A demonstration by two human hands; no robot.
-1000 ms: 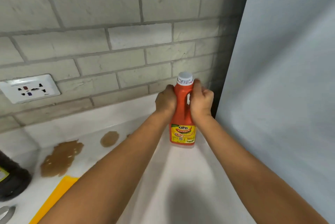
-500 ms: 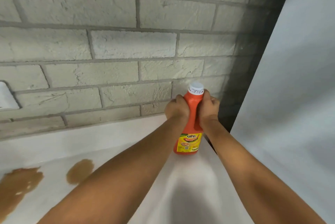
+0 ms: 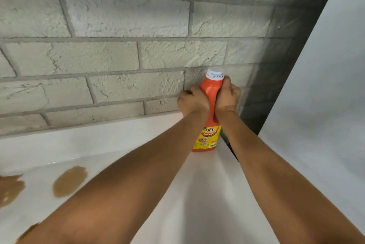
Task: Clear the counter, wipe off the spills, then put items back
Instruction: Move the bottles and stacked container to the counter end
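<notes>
White countertop (image 3: 122, 145) is seen running along a wall of pale painted bricks (image 3: 126, 18), with a large grey-white panel (image 3: 324, 85) standing at the right and a dark gap left between panel and wall. An orange sauce bottle (image 3: 209, 117) with a white cap (image 3: 214, 73) and a yellow label is held upright at the far right corner of the counter, close to the wall; whether its base touches the surface cannot be told. Both forearms are stretched forward from the near edge and are brought together at the bottle's narrow neck. The left hand (image 3: 194, 102) is wrapped round the neck from the left, its fingers curled out of sight behind the bottle. The right hand (image 3: 229, 95) is closed round the neck from the right, with the thumb laid up along the front just under the cap. The wrists are held nearly touching, the bottle between them. Brown spills (image 3: 69, 181) are spread on the counter at the near left, well apart from the bottle: one oval puddle, a larger patch at the left edge, and a streak partly hidden by the left forearm.
</notes>
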